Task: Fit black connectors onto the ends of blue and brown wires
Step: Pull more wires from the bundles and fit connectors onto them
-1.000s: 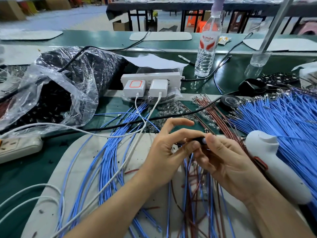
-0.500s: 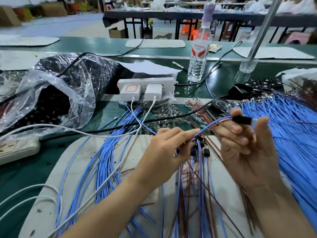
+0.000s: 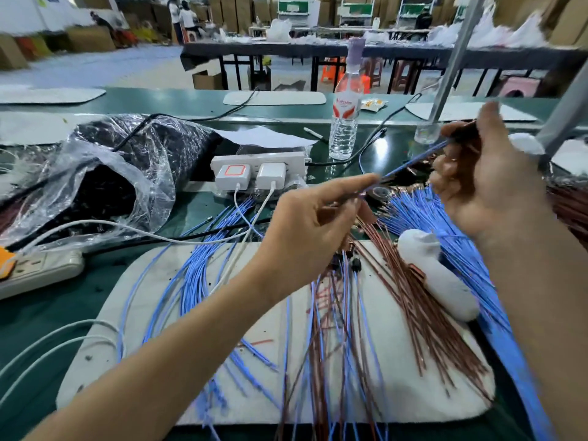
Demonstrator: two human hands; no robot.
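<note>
Above the pale grey felt work mat, at centre, the left hand pinches one thin blue insulated wire between thumb and forefinger, with the other fingers loosely curled. At 2 o'clock the right hand grips the wire's far end, its fingertips pressed together on a small black plastic connector that motion blur leaves indistinct. Half a second earlier the hands were close together, low over the mat. The right hand has since risen toward 2 o'clock, and the wire now runs straight and taut between them. Beneath the left hand, several fitted black connectors sit at the ends of blue and brown leads. Glossy brown wires fan from centre toward 5 o'clock. A dense sheaf of loose blue wires spreads at 3 o'clock, just beside a smooth white moulded handheld tool. At 9 o'clock a crinkled clear plastic bag holds dark parts. At 12 o'clock stand a white power strip and a ribbed clear water bottle.
</note>
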